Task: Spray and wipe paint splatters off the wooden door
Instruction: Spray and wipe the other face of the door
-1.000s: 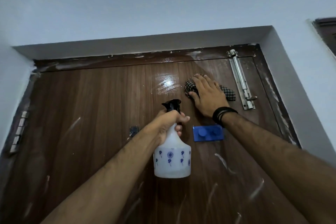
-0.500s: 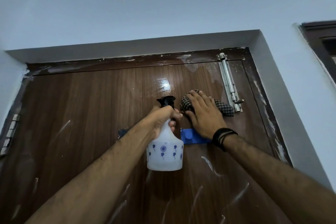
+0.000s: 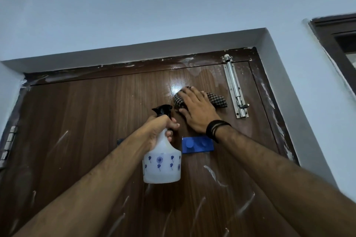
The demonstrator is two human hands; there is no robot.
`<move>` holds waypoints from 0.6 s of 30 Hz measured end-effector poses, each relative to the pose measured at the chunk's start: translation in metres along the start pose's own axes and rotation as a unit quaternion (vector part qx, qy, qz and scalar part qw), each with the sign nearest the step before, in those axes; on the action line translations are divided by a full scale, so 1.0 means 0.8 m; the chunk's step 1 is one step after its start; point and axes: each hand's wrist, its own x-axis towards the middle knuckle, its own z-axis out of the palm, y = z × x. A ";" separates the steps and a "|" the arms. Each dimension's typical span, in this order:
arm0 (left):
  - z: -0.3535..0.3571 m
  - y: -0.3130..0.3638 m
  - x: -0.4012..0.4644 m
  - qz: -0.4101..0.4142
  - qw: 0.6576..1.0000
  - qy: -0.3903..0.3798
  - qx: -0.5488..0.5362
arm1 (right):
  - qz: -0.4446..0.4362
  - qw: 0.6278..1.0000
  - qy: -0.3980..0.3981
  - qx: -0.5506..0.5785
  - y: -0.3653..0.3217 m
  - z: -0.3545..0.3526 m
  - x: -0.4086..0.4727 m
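The dark wooden door (image 3: 92,121) fills the view, streaked with white paint splatters (image 3: 212,174) low down and along its top edge. My left hand (image 3: 159,129) grips the neck of a white spray bottle (image 3: 162,165) with blue prints and a black nozzle, held upright in front of the door. My right hand (image 3: 198,113) lies flat with straight fingers on a checked cloth (image 3: 217,100), pressing it against the wet, shiny patch near the door's top right. A black band circles that wrist.
A steel tower bolt (image 3: 235,86) runs vertically just right of the cloth. A blue plastic hook plate (image 3: 198,145) is fixed below my right wrist. Hinges (image 3: 7,144) sit at the left edge. White walls frame the door; a dark window frame (image 3: 337,44) is at far right.
My right hand moved the cloth down toward the blue plate, then back up beside the wet patch. The bottle stayed in my left hand, and my view shifted slightly.
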 end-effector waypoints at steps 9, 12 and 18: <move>-0.002 -0.025 0.002 -0.033 0.999 -0.040 0.005 | -0.016 0.998 -0.046 -0.048 0.070 -0.017 -0.080; -0.013 -0.024 0.006 -0.027 0.999 -0.041 0.003 | -0.006 0.999 -0.049 -0.013 0.065 -0.014 -0.081; -0.017 -0.021 0.016 -0.012 0.998 -0.064 -0.022 | -0.089 0.989 -0.118 0.006 0.016 0.001 -0.062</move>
